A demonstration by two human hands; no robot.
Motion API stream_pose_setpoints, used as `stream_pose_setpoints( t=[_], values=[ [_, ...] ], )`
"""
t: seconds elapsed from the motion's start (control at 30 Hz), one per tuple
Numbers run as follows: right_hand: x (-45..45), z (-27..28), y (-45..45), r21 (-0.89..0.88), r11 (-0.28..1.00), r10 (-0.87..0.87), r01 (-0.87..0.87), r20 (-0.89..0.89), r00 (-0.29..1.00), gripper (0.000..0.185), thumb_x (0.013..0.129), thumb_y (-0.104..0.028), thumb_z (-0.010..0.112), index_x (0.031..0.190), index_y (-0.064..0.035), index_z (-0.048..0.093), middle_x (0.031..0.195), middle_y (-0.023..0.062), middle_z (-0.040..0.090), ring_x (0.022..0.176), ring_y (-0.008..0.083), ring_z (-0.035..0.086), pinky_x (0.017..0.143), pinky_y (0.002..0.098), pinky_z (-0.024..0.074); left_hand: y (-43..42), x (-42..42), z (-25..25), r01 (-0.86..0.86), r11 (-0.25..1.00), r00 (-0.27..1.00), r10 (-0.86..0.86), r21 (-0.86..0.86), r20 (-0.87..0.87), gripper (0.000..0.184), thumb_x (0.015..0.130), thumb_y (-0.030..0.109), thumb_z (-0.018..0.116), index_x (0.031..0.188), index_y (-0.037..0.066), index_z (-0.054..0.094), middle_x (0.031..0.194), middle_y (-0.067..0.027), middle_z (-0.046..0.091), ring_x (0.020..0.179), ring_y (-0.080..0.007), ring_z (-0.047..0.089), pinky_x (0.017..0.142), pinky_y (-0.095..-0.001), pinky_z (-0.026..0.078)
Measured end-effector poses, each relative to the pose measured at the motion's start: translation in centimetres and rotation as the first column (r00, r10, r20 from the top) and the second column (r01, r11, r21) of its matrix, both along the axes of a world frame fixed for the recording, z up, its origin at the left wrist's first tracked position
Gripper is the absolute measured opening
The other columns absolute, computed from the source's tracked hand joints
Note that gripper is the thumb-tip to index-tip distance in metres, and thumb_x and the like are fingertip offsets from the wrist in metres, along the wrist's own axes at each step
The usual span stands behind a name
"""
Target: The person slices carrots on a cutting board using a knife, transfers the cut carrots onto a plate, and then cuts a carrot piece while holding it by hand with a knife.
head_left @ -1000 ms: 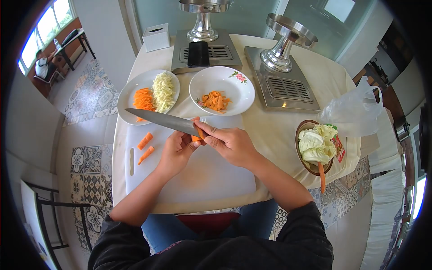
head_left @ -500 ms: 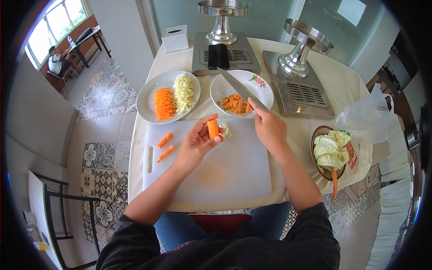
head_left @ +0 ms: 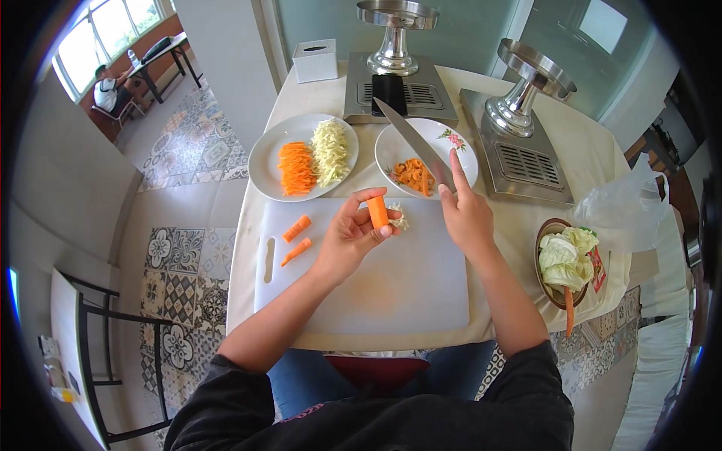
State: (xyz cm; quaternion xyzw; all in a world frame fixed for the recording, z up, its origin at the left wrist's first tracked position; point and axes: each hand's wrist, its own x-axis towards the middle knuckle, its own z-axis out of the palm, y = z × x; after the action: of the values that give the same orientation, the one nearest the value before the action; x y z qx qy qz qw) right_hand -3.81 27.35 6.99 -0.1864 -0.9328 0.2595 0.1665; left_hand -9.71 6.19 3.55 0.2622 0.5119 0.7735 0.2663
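My left hand [head_left: 352,237] pinches a peeled carrot piece [head_left: 377,213] above the white cutting board [head_left: 376,293]. In my right hand [head_left: 468,212] is a large knife [head_left: 415,140], its blade slanting up and left over the flowered bowl [head_left: 466,161], its index finger stretched out. Orange peelings [head_left: 411,174] lie in that bowl. Two carrot pieces [head_left: 297,228] rest at the board's left, and a little shredded cabbage [head_left: 398,217] lies behind my left hand. Carrot strips [head_left: 297,169] and shredded cabbage [head_left: 329,152] share a white plate [head_left: 263,161].
A brown bowl [head_left: 543,229] at the right holds cabbage leaves and a carrot. Near it sits a plastic bag [head_left: 620,207]. Two metal stands [head_left: 392,56], a phone [head_left: 389,96] and a tissue box [head_left: 315,62] are behind. A person [head_left: 107,92] sits far left.
The knife and carrot were together at first; my right hand has moved the knife away to the right, over the flowered bowl. The view has shifted, so the table appears farther right.
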Motion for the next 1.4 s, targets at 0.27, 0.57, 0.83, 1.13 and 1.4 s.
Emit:
stream_pose_setpoints(
  t=[0.27,0.57,0.83,1.13,1.4],
  values=[
    [2.7,-0.7,-2.2,-0.205,0.823,0.490,-0.530,-0.217,0.844,0.058,0.097,-0.029,0.060,0.152,-0.0217,0.042,0.079,0.0112,0.069,0.057,0.0229,0.062,0.060,0.0323,0.0494,-0.1,-1.0,-1.2,0.014,0.986,0.997,-0.026,0.164,0.072,0.052,0.100,0.017,0.060,0.145,0.006,0.037,0.128,-0.0122,0.063,0.113,-0.0207,0.064,0.096,-0.0336,0.051],
    [3.0,-1.9,-3.2,-0.127,0.762,0.583,-0.635,-0.290,0.759,0.059,0.094,-0.029,0.062,0.150,-0.0196,0.044,0.070,0.0104,0.064,0.056,0.0253,0.061,0.059,0.0345,0.0494,0.1,-0.3,-0.2,0.067,0.983,0.997,-0.070,0.170,0.015,0.055,0.098,-0.002,0.052,0.148,0.007,0.033,0.141,-0.0151,0.053,0.132,-0.0242,0.052,0.106,-0.0385,0.048],
    [3.6,-0.7,-2.9,-0.099,0.737,0.629,-0.668,-0.260,0.732,0.059,0.093,-0.027,0.062,0.150,-0.0210,0.045,0.068,0.0100,0.064,0.055,0.0256,0.060,0.058,0.0342,0.0488,-0.4,-0.4,0.8,-0.087,0.994,0.985,0.075,-0.070,-0.153,0.065,0.094,0.018,0.067,0.149,0.005,0.036,0.131,-0.0122,0.057,0.118,-0.0199,0.058,0.096,-0.0336,0.050],
    [3.8,-0.3,-3.3,-0.088,0.752,0.620,-0.653,-0.240,0.747,0.057,0.094,-0.029,0.060,0.149,-0.0208,0.047,0.072,0.0109,0.066,0.058,0.0276,0.062,0.058,0.0359,0.0495,-0.2,-0.1,0.4,-0.121,0.991,0.991,0.117,-0.061,-0.062,0.058,0.092,0.003,0.065,0.145,0.005,0.043,0.106,-0.0014,0.062,0.099,-0.0088,0.060,0.088,-0.0261,0.049],
    [3.7,-0.7,-3.3,-0.011,0.762,0.621,-0.648,-0.271,0.735,0.055,0.097,-0.032,0.057,0.150,-0.0196,0.045,0.076,0.0106,0.067,0.060,0.0284,0.062,0.058,0.0374,0.0499,-0.3,0.4,0.9,-0.215,0.966,0.953,0.176,-0.142,-0.245,0.058,0.088,-0.005,0.063,0.143,0.006,0.047,0.099,0.0022,0.058,0.094,-0.0058,0.057,0.084,-0.0226,0.047]
  ],
)
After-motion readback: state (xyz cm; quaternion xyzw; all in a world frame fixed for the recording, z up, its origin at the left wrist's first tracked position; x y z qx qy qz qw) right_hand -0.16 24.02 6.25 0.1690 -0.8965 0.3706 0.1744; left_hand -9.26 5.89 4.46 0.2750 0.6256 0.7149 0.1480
